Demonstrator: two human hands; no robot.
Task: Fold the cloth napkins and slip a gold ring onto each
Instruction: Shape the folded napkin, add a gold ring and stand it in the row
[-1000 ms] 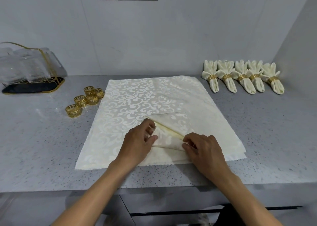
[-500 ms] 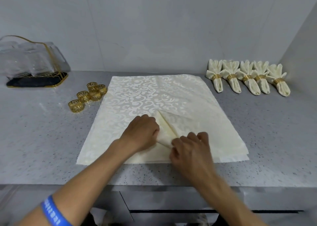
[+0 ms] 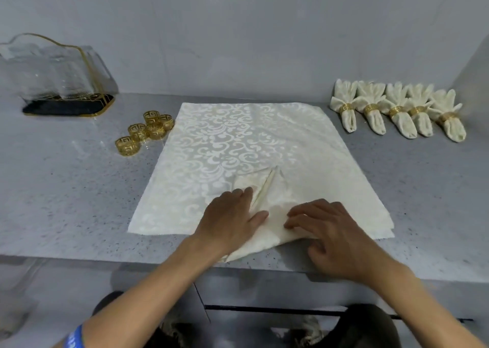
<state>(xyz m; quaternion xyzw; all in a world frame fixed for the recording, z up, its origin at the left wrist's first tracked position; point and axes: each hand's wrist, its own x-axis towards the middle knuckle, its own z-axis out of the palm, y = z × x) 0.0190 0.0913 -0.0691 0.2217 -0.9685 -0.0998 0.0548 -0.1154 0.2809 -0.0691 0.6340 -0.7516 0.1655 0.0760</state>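
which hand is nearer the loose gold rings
Left. The left hand rests on the folded napkin, below and to the right of the loose gold rings. The right hand lies farther right on the same napkin, farther from them.

Grey speckled counter point(image 3: 66, 189) ran in front of me. On it lay the cream napkin stack point(image 3: 238, 141), five loose gold rings point(image 3: 145, 132) just left of it, five ringed napkins point(image 3: 397, 111) far right, and a clear holder point(image 3: 53, 78) far left.
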